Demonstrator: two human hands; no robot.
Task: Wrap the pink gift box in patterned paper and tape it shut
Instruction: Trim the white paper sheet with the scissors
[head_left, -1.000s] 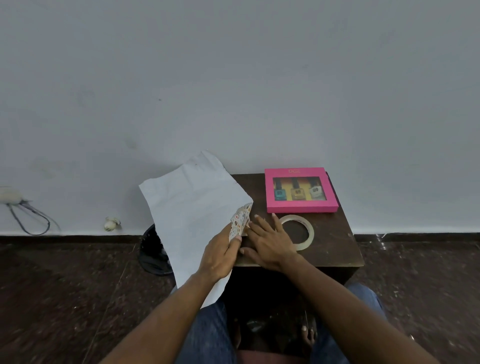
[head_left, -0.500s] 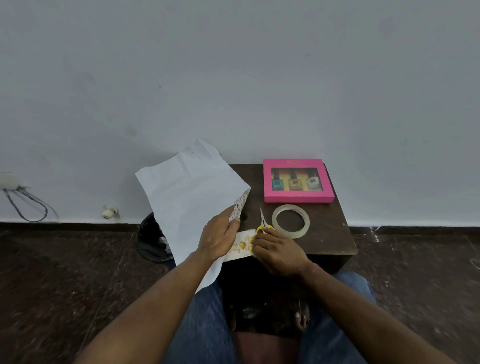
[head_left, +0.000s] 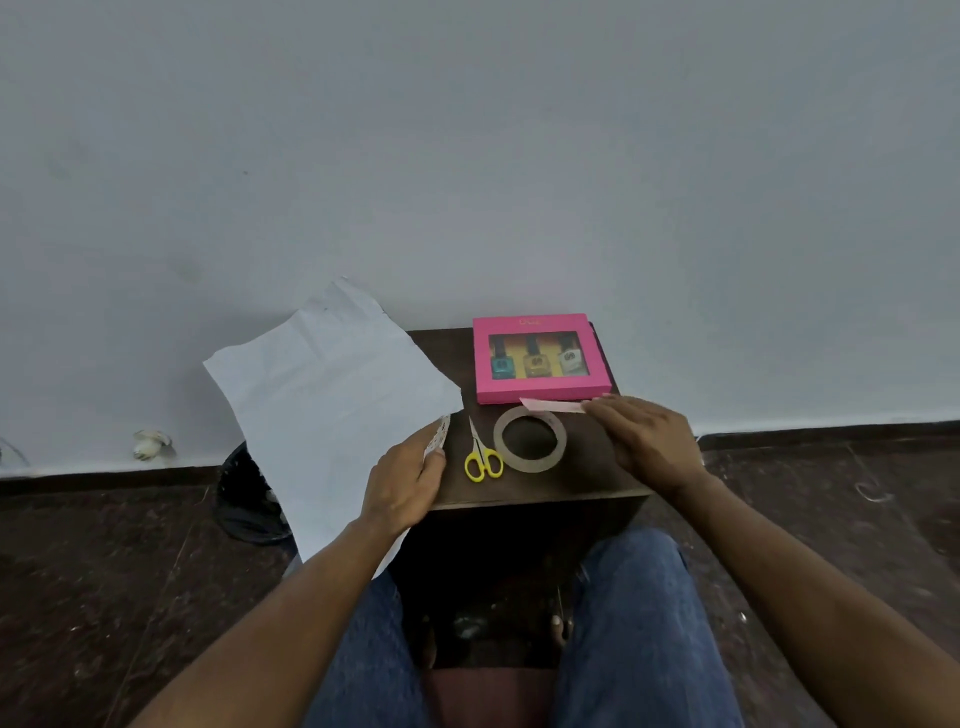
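Note:
The pink gift box with three small bottles behind its window lies flat at the back right of a small dark table. My left hand grips the edge of the wrapping paper, whose white back faces me; a patterned corner shows by my thumb. My right hand pinches a narrow pale strip of paper just in front of the box. A clear tape roll and yellow-handled scissors lie between my hands.
The table stands against a white wall, with my knees in blue jeans under its front edge. A dark round bin stands on the dark floor to the left, partly behind the paper. A small white object lies by the skirting.
My right hand has left the scissors and moved right and back with a pale strip, uncovering the scissors. My left hand still holds the paper sheet.

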